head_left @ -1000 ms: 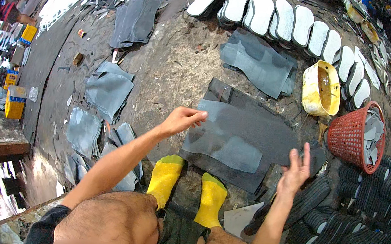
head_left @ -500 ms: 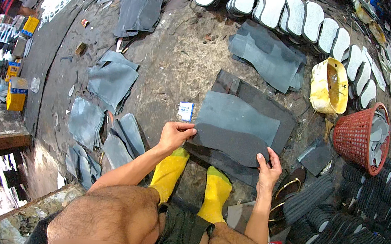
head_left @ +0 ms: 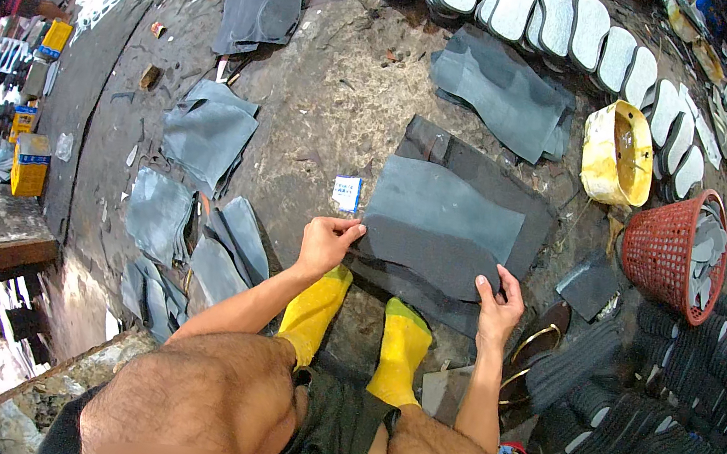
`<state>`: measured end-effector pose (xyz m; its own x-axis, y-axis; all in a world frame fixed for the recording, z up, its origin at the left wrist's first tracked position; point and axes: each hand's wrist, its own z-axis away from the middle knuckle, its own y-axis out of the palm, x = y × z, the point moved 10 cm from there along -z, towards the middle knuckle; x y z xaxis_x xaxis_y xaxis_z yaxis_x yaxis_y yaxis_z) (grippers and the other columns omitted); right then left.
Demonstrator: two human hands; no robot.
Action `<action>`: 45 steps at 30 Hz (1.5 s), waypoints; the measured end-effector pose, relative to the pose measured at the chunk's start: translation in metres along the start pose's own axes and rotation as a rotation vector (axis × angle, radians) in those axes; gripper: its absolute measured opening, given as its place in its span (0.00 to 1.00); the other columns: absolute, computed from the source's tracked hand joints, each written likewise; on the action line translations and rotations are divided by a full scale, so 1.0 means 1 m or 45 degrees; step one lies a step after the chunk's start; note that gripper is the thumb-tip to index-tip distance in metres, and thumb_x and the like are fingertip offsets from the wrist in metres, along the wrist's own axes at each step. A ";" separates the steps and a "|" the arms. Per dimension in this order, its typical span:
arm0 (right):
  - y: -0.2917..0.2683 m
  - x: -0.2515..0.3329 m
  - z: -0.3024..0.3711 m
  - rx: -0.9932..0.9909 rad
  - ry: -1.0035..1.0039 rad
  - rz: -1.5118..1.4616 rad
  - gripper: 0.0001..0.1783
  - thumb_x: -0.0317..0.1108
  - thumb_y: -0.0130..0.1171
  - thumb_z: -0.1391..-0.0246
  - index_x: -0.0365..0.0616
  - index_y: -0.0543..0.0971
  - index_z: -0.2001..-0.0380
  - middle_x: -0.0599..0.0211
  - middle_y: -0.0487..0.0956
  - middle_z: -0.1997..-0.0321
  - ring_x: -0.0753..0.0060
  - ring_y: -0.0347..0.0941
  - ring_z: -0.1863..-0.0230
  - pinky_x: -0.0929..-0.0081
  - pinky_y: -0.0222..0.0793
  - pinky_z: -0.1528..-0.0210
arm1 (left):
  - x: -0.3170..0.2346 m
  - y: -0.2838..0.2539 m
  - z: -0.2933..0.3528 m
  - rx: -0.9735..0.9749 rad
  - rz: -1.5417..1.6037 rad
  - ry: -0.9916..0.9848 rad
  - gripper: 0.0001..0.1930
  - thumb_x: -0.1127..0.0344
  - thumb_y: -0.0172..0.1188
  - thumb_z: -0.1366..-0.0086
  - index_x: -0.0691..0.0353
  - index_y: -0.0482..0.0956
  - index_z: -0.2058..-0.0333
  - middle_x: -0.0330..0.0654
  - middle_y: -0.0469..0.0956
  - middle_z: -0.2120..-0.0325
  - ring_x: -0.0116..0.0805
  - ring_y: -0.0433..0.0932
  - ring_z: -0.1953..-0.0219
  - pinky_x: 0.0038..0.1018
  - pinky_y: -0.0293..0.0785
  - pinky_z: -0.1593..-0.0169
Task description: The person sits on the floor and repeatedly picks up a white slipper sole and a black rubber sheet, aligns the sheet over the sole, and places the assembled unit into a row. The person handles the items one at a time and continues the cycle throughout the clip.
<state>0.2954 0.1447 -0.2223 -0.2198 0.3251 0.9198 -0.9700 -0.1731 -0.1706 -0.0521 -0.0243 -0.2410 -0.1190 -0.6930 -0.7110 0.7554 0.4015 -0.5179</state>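
A dark rubber sheet [head_left: 424, 259] with a wavy edge lies over the lower part of a grey-blue sheet [head_left: 445, 206], in front of my feet. Its left corner is pinched between the thumb and fingers of my left hand [head_left: 328, 245]. At the sheet's right end is my right hand [head_left: 499, 309], thumb and fingers closed on the edge. Beneath both pieces spreads a larger black sheet [head_left: 527, 218]. Just above my left hand, a small white and blue packet [head_left: 347, 193] rests on the ground.
Grey sheet stacks [head_left: 209, 136] lie to the left, with another stack [head_left: 498, 93] beyond the work. White-topped sole shapes [head_left: 511, 6] curve along the far right. A yellow basin [head_left: 592, 152], a red basket [head_left: 661, 255] of offcuts and dark ribbed soles [head_left: 629, 450] stand at right.
The view has shifted slightly. Both hands keep their hold on the dark rubber sheet, with very little movement.
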 end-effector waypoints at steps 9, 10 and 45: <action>0.000 -0.001 -0.006 -0.045 -0.015 0.066 0.23 0.24 0.73 0.48 0.38 0.81 0.48 0.65 0.80 0.50 0.74 0.76 0.51 0.76 0.73 0.48 | -0.086 0.016 0.042 -0.001 -0.405 1.081 0.14 0.63 0.67 0.38 0.57 0.83 0.53 0.47 0.80 0.53 0.47 0.81 0.60 0.40 0.80 0.58; 0.000 0.000 -0.006 -0.058 -0.021 0.102 0.23 0.24 0.73 0.48 0.38 0.81 0.48 0.65 0.81 0.50 0.74 0.76 0.51 0.76 0.73 0.48 | -0.101 0.024 0.058 0.065 -0.387 1.373 0.15 0.63 0.67 0.38 0.56 0.83 0.52 0.47 0.79 0.51 0.46 0.81 0.59 0.41 0.80 0.57; 0.009 0.185 0.036 0.154 -0.039 -0.365 0.11 0.22 0.71 0.48 0.38 0.85 0.60 0.69 0.86 0.62 0.77 0.80 0.64 0.75 0.75 0.55 | -0.206 0.019 0.082 1.276 0.955 -0.002 0.34 0.71 0.70 0.37 0.65 0.66 0.34 0.42 0.80 0.46 0.31 0.80 0.45 0.33 0.78 0.41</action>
<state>0.2501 0.1703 -0.0405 0.0657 0.3486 0.9350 -0.9722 -0.1888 0.1387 0.0396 0.0773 -0.0652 0.5528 -0.4921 -0.6725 0.7939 0.0659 0.6044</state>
